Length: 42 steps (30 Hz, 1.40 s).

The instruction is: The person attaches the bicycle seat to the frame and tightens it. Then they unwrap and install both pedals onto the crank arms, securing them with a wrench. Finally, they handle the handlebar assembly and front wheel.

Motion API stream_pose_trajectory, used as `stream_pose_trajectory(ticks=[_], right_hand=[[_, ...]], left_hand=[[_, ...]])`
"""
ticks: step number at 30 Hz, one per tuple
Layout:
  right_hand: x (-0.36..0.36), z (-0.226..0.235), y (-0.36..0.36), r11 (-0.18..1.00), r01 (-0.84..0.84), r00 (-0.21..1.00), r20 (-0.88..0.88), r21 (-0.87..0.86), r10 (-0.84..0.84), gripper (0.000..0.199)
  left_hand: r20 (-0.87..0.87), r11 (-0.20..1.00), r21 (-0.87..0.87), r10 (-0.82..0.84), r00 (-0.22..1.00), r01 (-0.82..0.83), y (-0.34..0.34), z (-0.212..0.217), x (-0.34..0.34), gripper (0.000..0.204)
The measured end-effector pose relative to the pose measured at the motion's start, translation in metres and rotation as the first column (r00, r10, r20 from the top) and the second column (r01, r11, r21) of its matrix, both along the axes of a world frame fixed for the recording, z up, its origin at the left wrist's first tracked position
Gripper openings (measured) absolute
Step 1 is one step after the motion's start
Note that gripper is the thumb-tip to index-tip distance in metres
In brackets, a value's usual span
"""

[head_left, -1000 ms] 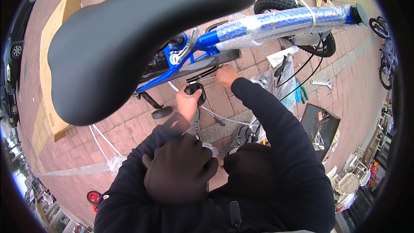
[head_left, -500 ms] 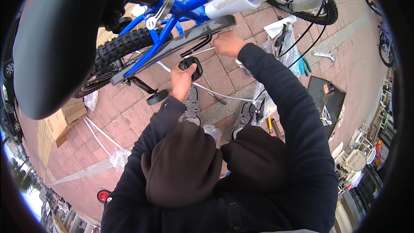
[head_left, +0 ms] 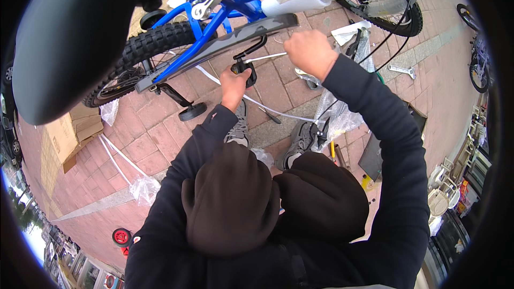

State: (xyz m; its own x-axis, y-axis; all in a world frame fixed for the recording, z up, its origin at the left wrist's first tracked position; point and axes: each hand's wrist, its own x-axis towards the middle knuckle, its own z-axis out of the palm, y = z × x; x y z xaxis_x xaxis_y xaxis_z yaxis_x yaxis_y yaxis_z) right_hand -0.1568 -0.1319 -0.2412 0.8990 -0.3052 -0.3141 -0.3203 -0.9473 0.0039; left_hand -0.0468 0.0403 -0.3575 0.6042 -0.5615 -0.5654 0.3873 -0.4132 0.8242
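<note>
My left hand (head_left: 234,84) is closed around a black bicycle pedal (head_left: 249,74) by the end of the crank arm (head_left: 250,48). My right hand (head_left: 310,53) is a fist to the right of the crank, and what it may hold is hidden. Between the pedal and the fist runs a thin pale bar (head_left: 266,56); whether the fist grips it I cannot tell. The blue bicycle (head_left: 214,24) stands across the far side, with a grey chain guard (head_left: 230,41), a knobby rear tyre (head_left: 160,43) and bubble wrap on its frame.
A black saddle (head_left: 69,48) fills the upper left. On the brick paving lie a cardboard box (head_left: 75,131), white straps (head_left: 276,109), a screwdriver (head_left: 270,116), an adjustable wrench (head_left: 402,70), clear plastic wrap (head_left: 342,118) and a dark tray (head_left: 375,152). A small wheel (head_left: 191,111) sticks out beside the rear tyre.
My right hand has moved right, away from the crank, and looks larger. My left hand stays at the pedal, which shows a little higher and turned. The whole view has shifted slightly.
</note>
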Motion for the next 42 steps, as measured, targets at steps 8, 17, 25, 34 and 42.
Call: stream_pose_trajectory(ticks=[8, 17, 25, 34, 42], right_hand=[[-0.115, 0.012, -0.003, 0.470, 0.591, 0.669, -0.072, 0.656, -0.740, 0.042], [-0.147, -0.162, 0.044, 0.458, 0.723, 0.362, 0.281, 0.517, -0.889, 0.014], [-0.157, -0.177, 0.005, 0.519, 0.773, 0.349, 0.438, 0.366, -0.828, 0.014], [-0.150, -0.189, 0.074, 0.630, 0.739, 0.600, 0.193, 0.239, -0.776, 0.009], [-0.149, -0.155, 0.054, 0.461, 0.752, 0.516, 0.013, 0.470, -0.856, 0.024]], left_hand=[[-0.090, 0.987, 0.073, -0.138, 0.986, 0.145, -0.016, -0.019, -0.007, 0.029], [-0.427, 0.988, -0.089, -0.156, 0.891, 0.130, 0.007, -0.025, -0.011, 0.054], [-0.596, 0.824, -0.048, -0.478, 0.646, 0.565, 0.024, -0.021, -0.030, 0.033], [-0.556, 0.730, -0.001, -0.568, 0.607, 0.683, 0.018, -0.018, -0.044, 0.021], [-0.530, 0.786, -0.037, -0.539, 0.654, 0.617, 0.016, -0.019, -0.036, 0.020]])
